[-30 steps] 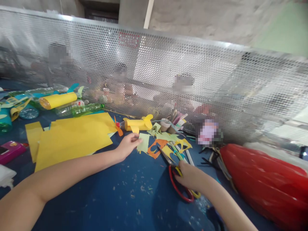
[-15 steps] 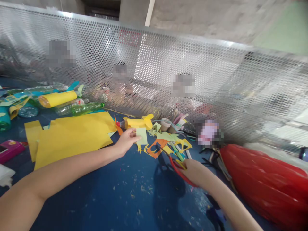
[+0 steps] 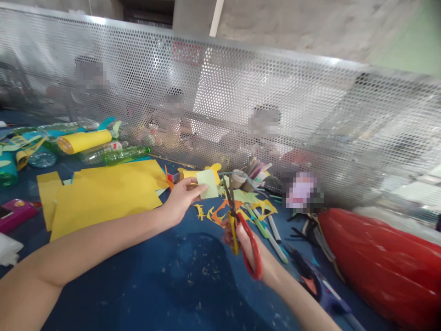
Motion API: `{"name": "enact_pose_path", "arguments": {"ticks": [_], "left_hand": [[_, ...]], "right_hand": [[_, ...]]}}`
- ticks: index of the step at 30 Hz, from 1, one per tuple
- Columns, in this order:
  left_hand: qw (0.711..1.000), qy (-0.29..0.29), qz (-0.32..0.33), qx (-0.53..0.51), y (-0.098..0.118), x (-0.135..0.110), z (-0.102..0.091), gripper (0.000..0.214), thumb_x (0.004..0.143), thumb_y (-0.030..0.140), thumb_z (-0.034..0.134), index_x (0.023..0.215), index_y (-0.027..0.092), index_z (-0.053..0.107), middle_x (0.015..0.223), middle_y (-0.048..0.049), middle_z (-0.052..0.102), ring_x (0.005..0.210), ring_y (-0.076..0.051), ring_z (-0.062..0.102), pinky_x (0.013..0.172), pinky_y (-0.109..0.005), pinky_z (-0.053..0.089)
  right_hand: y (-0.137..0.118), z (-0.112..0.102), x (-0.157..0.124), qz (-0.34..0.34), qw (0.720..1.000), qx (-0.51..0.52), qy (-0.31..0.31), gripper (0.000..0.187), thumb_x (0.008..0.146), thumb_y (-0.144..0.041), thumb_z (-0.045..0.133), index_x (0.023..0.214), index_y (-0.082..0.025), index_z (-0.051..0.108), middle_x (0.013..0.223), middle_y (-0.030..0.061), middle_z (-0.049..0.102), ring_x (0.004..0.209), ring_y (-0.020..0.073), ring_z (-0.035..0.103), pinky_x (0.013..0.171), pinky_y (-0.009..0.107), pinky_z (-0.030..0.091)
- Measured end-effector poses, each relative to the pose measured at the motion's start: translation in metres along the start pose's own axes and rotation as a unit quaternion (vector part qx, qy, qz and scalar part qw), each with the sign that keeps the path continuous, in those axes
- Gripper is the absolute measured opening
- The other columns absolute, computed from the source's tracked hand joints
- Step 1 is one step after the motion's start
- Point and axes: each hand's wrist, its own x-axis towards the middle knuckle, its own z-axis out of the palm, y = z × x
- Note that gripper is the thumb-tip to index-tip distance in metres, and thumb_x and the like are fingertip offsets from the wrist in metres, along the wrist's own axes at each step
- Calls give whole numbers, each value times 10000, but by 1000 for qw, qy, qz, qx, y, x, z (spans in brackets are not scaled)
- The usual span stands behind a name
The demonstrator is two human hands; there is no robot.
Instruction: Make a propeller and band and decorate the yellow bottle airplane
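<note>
Between the thumb and fingers of my left hand is a small pale green piece of paper, held up over the table. My right hand grips a pair of scissors with red and yellow handles. Their blades point up and away, slightly apart, to the right of the paper and not touching it. Behind the paper lies a bottle wrapped in yellow paper, partly hidden by it. Orange, yellow and green paper scraps are scattered beyond the scissors.
Large yellow sheets lie at left, with plastic bottles behind them. A perforated metal screen runs along the back, people beyond it. At right are a blue glue gun, glue sticks and a red plastic bag.
My right hand has moved left and lifted the scissors, turning the blades upward toward the paper. My left hand has shifted slightly right with the paper, which is now a little tilted.
</note>
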Motion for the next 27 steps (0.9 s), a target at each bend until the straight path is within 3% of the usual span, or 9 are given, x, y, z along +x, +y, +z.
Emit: {"name": "enact_pose_path", "arguments": {"ticks": [4, 7, 14, 21, 27], "left_hand": [[1000, 2, -5, 1, 2, -2, 1, 258, 710, 283, 736, 867, 133, 597, 825, -57, 709, 761, -180, 680, 759, -330, 539], [1000, -10, 2, -8, 1, -5, 3, 292, 696, 326, 746, 867, 136, 605, 809, -51, 710, 747, -175, 682, 766, -332, 544], [999, -28, 18, -21, 1, -12, 8, 312, 668, 342, 764, 870, 146, 628, 779, -29, 713, 744, -163, 676, 821, -349, 536], [999, -5, 31, -19, 3, -10, 7, 310, 662, 350, 766, 840, 147, 613, 772, -38, 708, 742, -184, 677, 807, -384, 536], [999, -20, 42, -16, 1, -16, 9, 305, 681, 357, 749, 858, 149, 613, 809, -36, 705, 786, -184, 669, 811, -378, 533]], "right_hand": [[-16, -5, -14, -24, 998, -32, -48, 560, 891, -621, 273, 1192, -215, 514, 1051, 108, 633, 929, 254, 612, 862, 392, 494], [-31, -8, -20, -48, 995, -74, -48, 557, 885, -619, 304, 1205, -211, 507, 1113, 112, 617, 985, 266, 593, 900, 403, 469], [-48, -6, -22, -100, 988, -111, -30, 532, 896, -596, 298, 1122, -174, 528, 1020, 118, 640, 925, 268, 608, 839, 395, 486], [-50, -6, -23, -114, 986, -120, -23, 509, 897, -585, 307, 1100, -168, 519, 996, 122, 642, 913, 263, 613, 822, 388, 492], [-51, -4, -21, -121, 985, -120, -14, 497, 896, -585, 303, 1064, -169, 517, 967, 119, 641, 876, 256, 618, 788, 385, 504]]}}
